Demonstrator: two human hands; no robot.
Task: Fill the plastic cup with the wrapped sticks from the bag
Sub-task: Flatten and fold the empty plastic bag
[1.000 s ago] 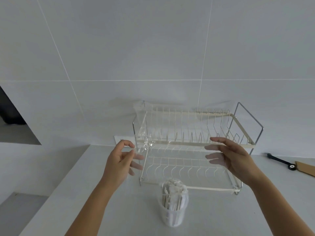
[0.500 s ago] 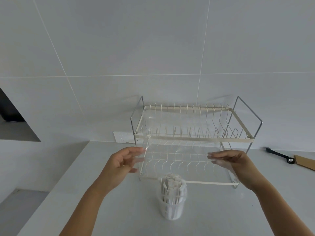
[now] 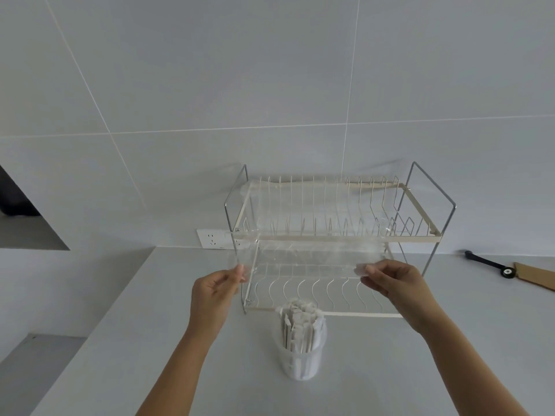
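A clear plastic cup [image 3: 300, 363] stands on the white counter near me, packed with several white wrapped sticks [image 3: 298, 321] that poke above its rim. Above and behind the cup I hold a clear, empty plastic bag [image 3: 303, 253] stretched flat between both hands. My left hand [image 3: 214, 291] pinches the bag's lower left corner. My right hand [image 3: 393, 282] pinches its lower right corner. The bag hangs in front of the dish rack and is nearly see-through.
A two-tier white wire dish rack [image 3: 336, 232] stands behind the cup against the tiled wall. A wall socket [image 3: 214, 238] sits left of it. At the far right lie a black tool [image 3: 488, 264] and a brown cardboard piece [image 3: 537, 273]. The counter edge drops off at left.
The bag was bunched upright near my left hand; both hands have come lower and now pinch its corners, spreading it wide and flat. The cup has not moved.
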